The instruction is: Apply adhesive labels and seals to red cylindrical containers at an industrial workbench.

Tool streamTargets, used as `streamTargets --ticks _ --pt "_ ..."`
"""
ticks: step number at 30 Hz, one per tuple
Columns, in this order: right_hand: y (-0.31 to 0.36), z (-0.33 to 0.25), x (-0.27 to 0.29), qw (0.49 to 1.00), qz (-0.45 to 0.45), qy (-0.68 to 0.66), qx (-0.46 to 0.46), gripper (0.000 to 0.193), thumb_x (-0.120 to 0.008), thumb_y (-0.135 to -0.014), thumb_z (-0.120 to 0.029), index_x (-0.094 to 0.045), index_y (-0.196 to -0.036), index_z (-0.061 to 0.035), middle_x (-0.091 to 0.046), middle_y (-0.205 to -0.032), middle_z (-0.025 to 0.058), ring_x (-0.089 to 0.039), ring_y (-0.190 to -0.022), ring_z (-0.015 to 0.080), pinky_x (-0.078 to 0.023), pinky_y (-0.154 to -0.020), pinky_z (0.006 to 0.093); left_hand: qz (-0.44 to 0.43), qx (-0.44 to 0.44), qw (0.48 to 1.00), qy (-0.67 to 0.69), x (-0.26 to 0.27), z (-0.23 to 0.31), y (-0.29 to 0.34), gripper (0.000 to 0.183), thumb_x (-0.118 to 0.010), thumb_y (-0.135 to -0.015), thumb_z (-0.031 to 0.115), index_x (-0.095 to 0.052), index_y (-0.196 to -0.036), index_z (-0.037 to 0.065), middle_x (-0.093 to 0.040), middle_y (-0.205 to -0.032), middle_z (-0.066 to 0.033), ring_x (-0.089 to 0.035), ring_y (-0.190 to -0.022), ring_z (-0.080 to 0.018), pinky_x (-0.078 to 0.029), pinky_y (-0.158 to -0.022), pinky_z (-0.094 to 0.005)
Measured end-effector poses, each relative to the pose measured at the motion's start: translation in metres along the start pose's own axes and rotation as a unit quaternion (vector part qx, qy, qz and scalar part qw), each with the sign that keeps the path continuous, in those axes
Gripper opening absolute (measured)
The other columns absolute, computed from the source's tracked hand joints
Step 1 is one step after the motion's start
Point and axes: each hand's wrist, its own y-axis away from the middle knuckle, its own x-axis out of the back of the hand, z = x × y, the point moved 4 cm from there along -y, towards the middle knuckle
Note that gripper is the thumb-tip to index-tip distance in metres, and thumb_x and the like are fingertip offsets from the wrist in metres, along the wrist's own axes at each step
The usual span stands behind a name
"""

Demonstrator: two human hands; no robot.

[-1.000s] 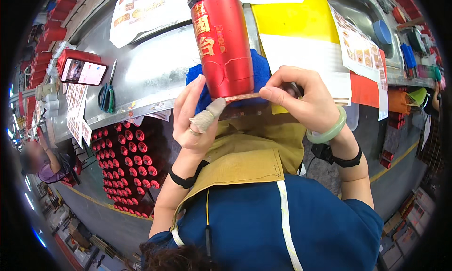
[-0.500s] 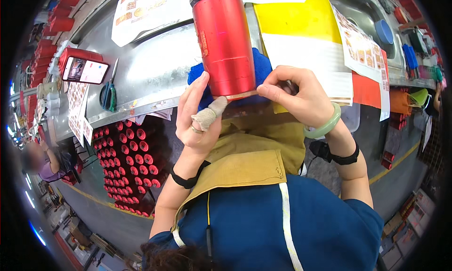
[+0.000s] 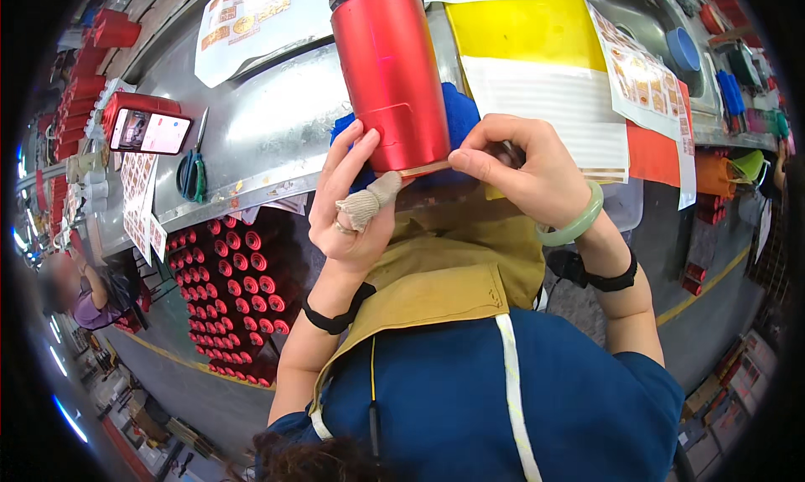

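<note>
the bottle [image 3: 392,71] has been turned since a second ago, its lettering hidden; more foot is judged banded. it is held over the cloth [image 3: 462,113], centre, near end gripped by the left hand [image 3: 337,195]; the strip [image 3: 428,171] is pinched by the right hand [image 3: 537,170]. counted: one bottle, strip, cloth, phone [image 3: 151,132].

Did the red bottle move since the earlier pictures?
Yes. The red bottle has turned: its gold marks have rolled left, toward the scissors, and out of sight.
</note>
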Motion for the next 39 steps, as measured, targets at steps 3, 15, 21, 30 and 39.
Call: streamTargets --ticks 3,15,21,30,39 --pt "0.0 0.003 0.0 1.0 -0.002 -0.001 -0.01 0.022 -0.078 -0.091 -0.022 -0.076 -0.09 0.0001 -0.06 -0.065 0.0046 -0.047 -0.059 0.0093 -0.041 -0.056 0.0286 -0.005 -0.047 0.999 0.012 0.005 -0.006 0.005 0.037 -0.077 -0.085 -0.005 -0.067 -0.12 -0.009 -0.068 -0.127 -0.0244 -0.067 -0.118 -0.0389 -0.058 -0.099 -0.0447" --pt "-0.002 -0.001 -0.004 1.0 -0.007 -0.005 0.0 0.024 -0.077 -0.091 -0.022 -0.075 -0.089 0.0018 -0.065 -0.068 0.0064 -0.052 -0.06 0.011 -0.044 -0.057 0.029 -0.004 -0.054 0.998 -0.023 -0.003 0.005 -0.003 0.036 -0.08 -0.083 -0.002 -0.068 -0.116 -0.01 -0.071 -0.123 -0.0207 -0.07 -0.113 -0.0384 -0.059 -0.097 -0.0447" --pt "-0.002 0.006 -0.002 1.0 -0.009 0.006 -0.003 0.024 -0.077 -0.091 -0.023 -0.075 -0.089 0.0012 -0.064 -0.067 0.0059 -0.051 -0.059 0.0112 -0.044 -0.057 0.0294 -0.062 -0.131 0.977 -0.16 0.002 0.021 -0.006 0.028 -0.073 -0.087 -0.002 -0.07 -0.113 -0.011 -0.07 -0.125 -0.0214 -0.066 -0.118 -0.0392 -0.058 -0.097 -0.0445" --pt "-0.001 0.002 -0.005 1.0 0.0 -0.016 0.0 0.025 -0.078 -0.09 -0.022 -0.074 -0.087 0.0022 -0.062 -0.065 0.0051 -0.05 -0.058 0.0099 -0.042 -0.056 0.0286 -0.02 0.009 0.997 0.076 -0.002 -0.006 0.01 0.054 -0.074 -0.084 -0.015 -0.054 -0.135 -0.014 -0.058 -0.138 -0.0274 -0.059 -0.13 -0.0382 -0.05 -0.112 -0.0467" --pt "-0.002 0.005 -0.003 1.0 0.012 -0.005 0.006 0.025 -0.078 -0.09 -0.022 -0.072 -0.085 0.0021 -0.061 -0.064 0.0044 -0.051 -0.059 0.0103 -0.044 -0.057 0.0279 -0.069 -0.157 0.976 -0.135 -0.005 0.02 -0.013 0.022 -0.078 -0.085 -0.002 -0.07 -0.105 -0.005 -0.07 -0.124 -0.0187 -0.068 -0.115 -0.0388 -0.059 -0.094 -0.0443"
